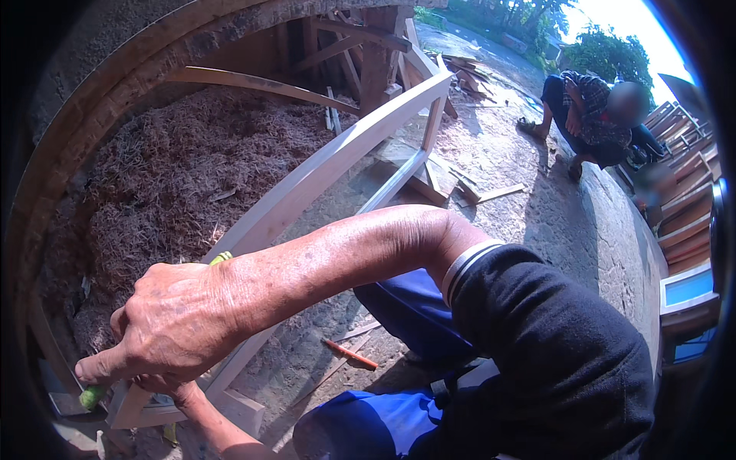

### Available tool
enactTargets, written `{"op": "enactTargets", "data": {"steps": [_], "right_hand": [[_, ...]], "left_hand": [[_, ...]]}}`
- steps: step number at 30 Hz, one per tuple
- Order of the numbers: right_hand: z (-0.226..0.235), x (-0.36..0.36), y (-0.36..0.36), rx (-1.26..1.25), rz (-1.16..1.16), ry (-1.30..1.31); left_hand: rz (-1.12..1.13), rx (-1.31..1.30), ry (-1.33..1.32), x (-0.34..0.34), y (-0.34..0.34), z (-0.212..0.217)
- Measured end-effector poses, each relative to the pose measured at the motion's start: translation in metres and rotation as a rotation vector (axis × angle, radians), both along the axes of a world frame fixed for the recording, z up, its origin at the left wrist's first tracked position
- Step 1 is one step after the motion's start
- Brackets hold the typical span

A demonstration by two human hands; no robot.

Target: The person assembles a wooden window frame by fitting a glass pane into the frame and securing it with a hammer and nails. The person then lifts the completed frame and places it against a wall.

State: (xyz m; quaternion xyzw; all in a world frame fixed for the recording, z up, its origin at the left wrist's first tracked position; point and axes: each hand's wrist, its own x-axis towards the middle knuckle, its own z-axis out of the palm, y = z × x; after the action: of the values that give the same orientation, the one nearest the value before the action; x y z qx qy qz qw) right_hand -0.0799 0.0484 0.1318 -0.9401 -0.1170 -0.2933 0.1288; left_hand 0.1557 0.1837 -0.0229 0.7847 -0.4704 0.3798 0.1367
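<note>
A pale wooden frame (330,165) slants across the view, its near corner at the lower left. My right hand (172,322) is over that corner, fingers curled, one digit stretched toward the lower left. Green parts show on both sides of it: a rounded green end (93,397) past the fingertips and a yellow-green piece (221,258) behind the wrist. Whatever lies between is covered by the hand. Below it, my left hand (165,386) is at the frame's corner, its fingers mostly hidden by my right hand.
Wood shavings (184,169) heap up beyond the frame. An orange stick-like tool (350,354) lies on the ground near my blue-clad leg (410,314). Offcuts (491,193) are scattered farther off. Another person (586,115) squats at the far right, near stacked wooden frames (686,203).
</note>
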Motion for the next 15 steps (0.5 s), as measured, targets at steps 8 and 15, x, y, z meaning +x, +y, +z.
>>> {"op": "enactTargets", "data": {"steps": [8, 15], "right_hand": [[-0.073, -0.218, -0.096, 0.214, -0.355, -0.103], [-0.193, -0.336, -0.133, 0.560, -0.486, -0.358]], "left_hand": [[0.033, 0.475, 0.218, -0.085, -0.051, 0.069], [-0.400, 0.683, 0.507, -0.243, -0.203, 0.100]]}}
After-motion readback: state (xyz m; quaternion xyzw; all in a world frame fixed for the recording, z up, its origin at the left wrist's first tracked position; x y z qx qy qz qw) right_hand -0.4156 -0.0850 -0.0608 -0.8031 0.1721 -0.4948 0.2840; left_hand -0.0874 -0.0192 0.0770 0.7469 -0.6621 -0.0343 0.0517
